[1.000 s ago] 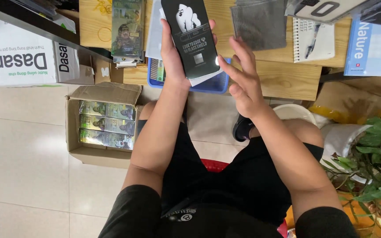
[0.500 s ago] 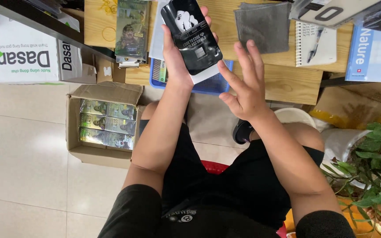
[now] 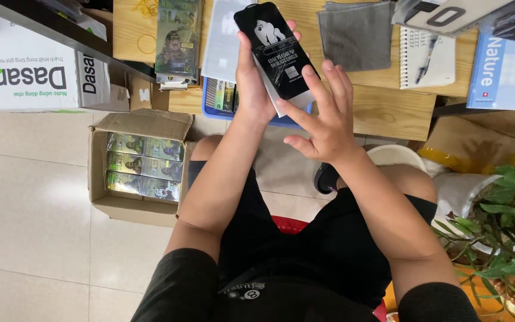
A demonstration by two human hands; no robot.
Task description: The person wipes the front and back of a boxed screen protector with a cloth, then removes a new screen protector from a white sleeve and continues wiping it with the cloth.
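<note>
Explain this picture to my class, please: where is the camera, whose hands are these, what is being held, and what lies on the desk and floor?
There is no machine here. The camera sits on a person's head and looks down, so you see that person's own arms, lap and two bare hands.

The left hand grips a flat black packet with a white animal picture, holding it up over the edge of the wooden desk. The right hand is open, its fingertips touching the packet's lower end.

On the desk lie a grey cloth, a spiral notebook with a pen, a blue book and a blue tray of small packs. On the tiled floor beside the person stands an open cardboard box filled with green packets, and a leafy potted plant stands on the other side.
</note>
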